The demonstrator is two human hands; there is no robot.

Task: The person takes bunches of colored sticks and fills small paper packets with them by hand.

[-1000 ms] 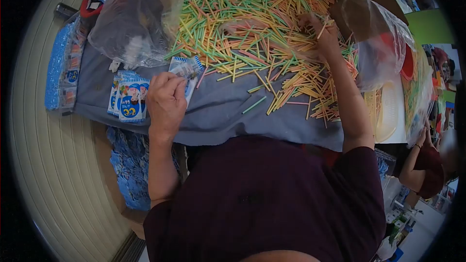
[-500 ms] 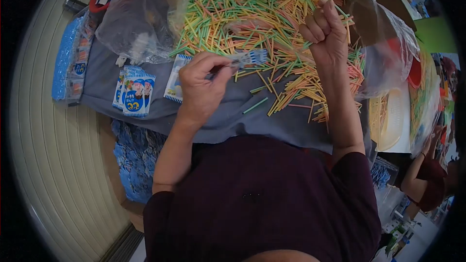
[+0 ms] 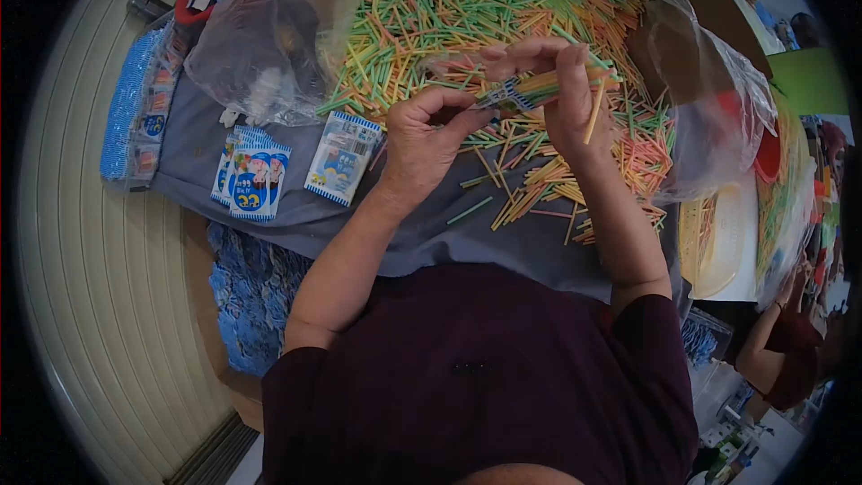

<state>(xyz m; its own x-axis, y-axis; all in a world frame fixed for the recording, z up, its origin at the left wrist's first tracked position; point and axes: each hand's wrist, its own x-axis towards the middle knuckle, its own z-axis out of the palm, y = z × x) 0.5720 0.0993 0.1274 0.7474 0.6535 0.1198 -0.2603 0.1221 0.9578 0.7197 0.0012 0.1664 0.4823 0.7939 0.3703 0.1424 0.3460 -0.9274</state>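
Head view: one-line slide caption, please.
Left hand holds a printed packet; right hand holds colored sticks, over a loose stick heap.

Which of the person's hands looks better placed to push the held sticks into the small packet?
Probably the right hand: it holds the sticks, their ends lined up at the packet. The left hand is occupied, pinching the packet's other end.
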